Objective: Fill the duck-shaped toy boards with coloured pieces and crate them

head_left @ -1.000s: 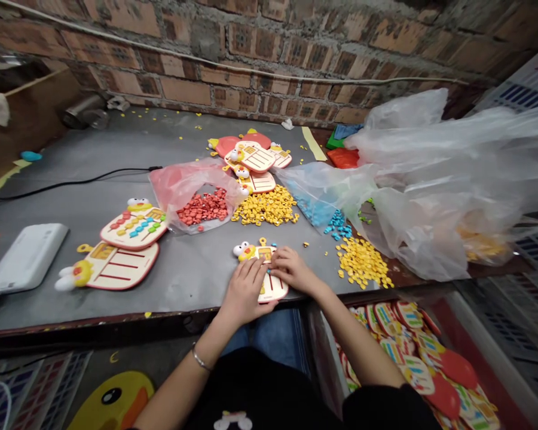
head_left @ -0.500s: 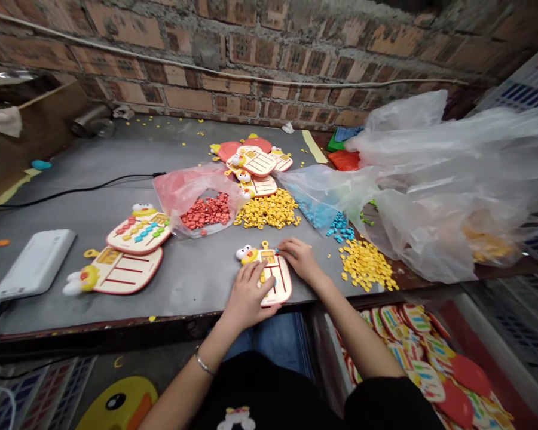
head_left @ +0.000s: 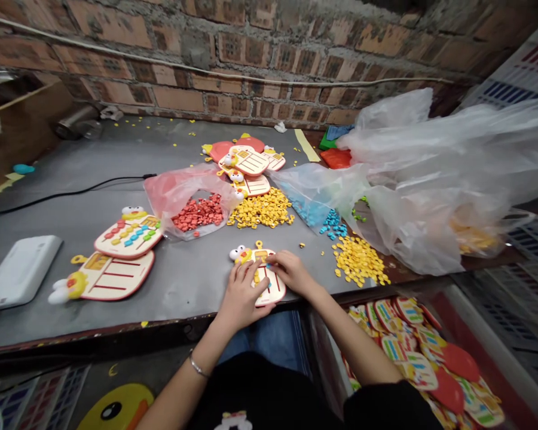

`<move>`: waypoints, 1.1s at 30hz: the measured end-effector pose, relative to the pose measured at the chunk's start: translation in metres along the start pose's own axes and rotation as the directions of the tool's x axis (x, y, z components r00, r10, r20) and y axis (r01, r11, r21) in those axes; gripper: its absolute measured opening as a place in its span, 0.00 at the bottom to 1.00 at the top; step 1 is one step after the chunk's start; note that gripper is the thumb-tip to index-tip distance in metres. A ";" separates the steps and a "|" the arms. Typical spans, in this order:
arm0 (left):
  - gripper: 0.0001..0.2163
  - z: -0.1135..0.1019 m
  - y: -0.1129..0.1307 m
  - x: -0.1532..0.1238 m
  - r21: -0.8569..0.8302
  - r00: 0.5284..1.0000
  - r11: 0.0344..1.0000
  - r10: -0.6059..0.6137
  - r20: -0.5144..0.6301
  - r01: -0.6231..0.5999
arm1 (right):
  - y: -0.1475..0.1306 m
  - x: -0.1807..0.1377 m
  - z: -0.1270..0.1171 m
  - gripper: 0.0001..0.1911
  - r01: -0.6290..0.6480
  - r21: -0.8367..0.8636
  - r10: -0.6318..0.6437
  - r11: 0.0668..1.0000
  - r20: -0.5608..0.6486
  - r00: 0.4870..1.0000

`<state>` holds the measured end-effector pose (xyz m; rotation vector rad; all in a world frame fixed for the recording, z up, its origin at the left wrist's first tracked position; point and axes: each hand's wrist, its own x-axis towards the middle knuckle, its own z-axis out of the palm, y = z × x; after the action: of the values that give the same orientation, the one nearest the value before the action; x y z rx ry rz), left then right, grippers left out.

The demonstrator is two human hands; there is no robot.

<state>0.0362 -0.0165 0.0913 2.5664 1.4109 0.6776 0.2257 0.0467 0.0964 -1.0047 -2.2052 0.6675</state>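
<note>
A cream toy board [head_left: 275,291] with a red rim, slotted lines and a duck head with bulging white eyes lies at the table's front edge. My left hand [head_left: 242,292] grips it from the left, fingers across its face and thumb along the lower edge. Yellow pieces sit partly under those fingers, and a bit of blue shows by the index fingertip. My right hand [head_left: 291,272] is pinched at the board's upper slots, with a small blue piece [head_left: 268,265] at its fingertips.
Beyond the board lie red pieces [head_left: 197,214] in a pink bag and yellow pieces [head_left: 262,209]. Blue pieces [head_left: 333,224] and another yellow pile [head_left: 361,261] are at right. Boards [head_left: 116,278] lie left, near a white power bank [head_left: 20,269]. A bin of boards [head_left: 403,352] stands below.
My right hand has shifted slightly left and down along the slots, its fingertips now lower over the board. My left hand keeps its hold. The whole view has shifted a little.
</note>
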 end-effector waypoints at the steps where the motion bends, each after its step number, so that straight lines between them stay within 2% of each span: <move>1: 0.19 0.000 0.000 0.000 0.004 1.000 1.000 0.002 -0.004 -0.002 | -0.002 0.001 0.002 0.10 -0.008 0.030 0.008 1.000 0.000 1.000; 4: 0.23 0.001 0.000 0.001 0.005 0.999 1.000 0.004 -0.032 -0.003 | -0.005 0.000 0.002 0.12 -0.035 0.133 0.028 0.990 0.053 0.998; 6: 0.26 0.003 0.000 0.001 -0.001 0.999 1.000 -0.003 -0.050 0.003 | -0.002 -0.005 -0.009 0.13 -0.071 0.189 0.052 0.979 0.102 0.993; 8: 0.27 0.003 0.000 0.001 -0.009 0.999 1.000 -0.010 -0.053 0.010 | 0.009 -0.012 -0.028 0.13 -0.131 0.157 0.130 0.979 0.018 0.991; 9: 0.27 0.003 0.000 0.001 -0.012 0.999 1.000 -0.012 -0.050 0.011 | 0.018 -0.016 -0.040 0.11 -0.177 0.095 0.186 0.980 -0.090 0.978; 11: 0.26 0.003 0.000 0.002 -0.012 0.999 1.000 -0.008 -0.042 0.008 | 0.042 -0.022 -0.064 0.10 -0.309 -0.095 0.259 0.946 -0.349 0.901; 13: 0.24 0.002 0.000 0.002 -0.004 0.999 1.000 0.003 -0.035 -0.003 | 0.067 -0.027 -0.086 0.09 -0.450 -0.309 0.264 0.838 -0.492 0.830; 16: 0.21 0.000 0.000 0.001 0.008 1.000 1.000 0.014 -0.025 -0.014 | 0.098 -0.032 -0.106 0.10 -0.584 -0.495 0.361 0.644 -0.476 0.802; 18: 0.19 0.000 -0.001 0.001 0.012 1.000 1.000 0.019 -0.020 -0.019 | 0.108 -0.034 -0.111 0.11 -0.606 -0.515 0.421 0.606 -0.438 0.794; 21: 0.19 -0.001 -0.001 0.000 0.017 0.999 0.999 0.030 -0.014 -0.030 | 0.104 -0.033 -0.109 0.13 -0.566 -0.422 0.351 0.708 -0.486 0.801; 23: 0.19 0.000 -0.001 0.000 0.021 0.999 0.999 0.031 -0.007 -0.031 | 0.088 -0.029 -0.101 0.12 -0.477 -0.294 0.276 0.828 -0.527 0.804; 25: 0.19 0.000 -0.001 0.000 0.025 1.000 0.999 0.027 -0.002 -0.027 | 0.065 -0.022 -0.086 0.09 -0.350 -0.156 0.229 0.924 -0.508 0.830; 27: 0.19 0.000 -0.001 0.000 0.026 1.000 0.999 0.024 0.000 -0.024 | 0.039 -0.011 -0.065 0.07 -0.229 -0.059 0.185 0.972 -0.413 0.892; 29: 0.19 0.000 -0.002 0.000 0.024 1.000 0.999 0.024 -0.001 -0.024 | 0.020 0.001 -0.042 0.07 -0.133 -0.038 0.118 0.990 -0.265 0.957; 31: 0.19 0.001 -0.002 0.000 0.021 1.000 0.999 0.027 -0.003 -0.027 | 0.011 0.013 -0.021 0.07 -0.068 -0.089 0.055 0.994 -0.135 0.989; 33: 0.19 0.001 -0.001 0.000 0.019 1.000 0.999 0.030 -0.007 -0.029 | 0.012 0.021 -0.008 0.08 -0.036 -0.164 0.026 0.986 -0.065 0.998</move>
<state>0.0354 -0.0157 0.0904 2.6068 1.3912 0.6823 0.2263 0.0720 0.1009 -1.1297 -2.2224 0.4658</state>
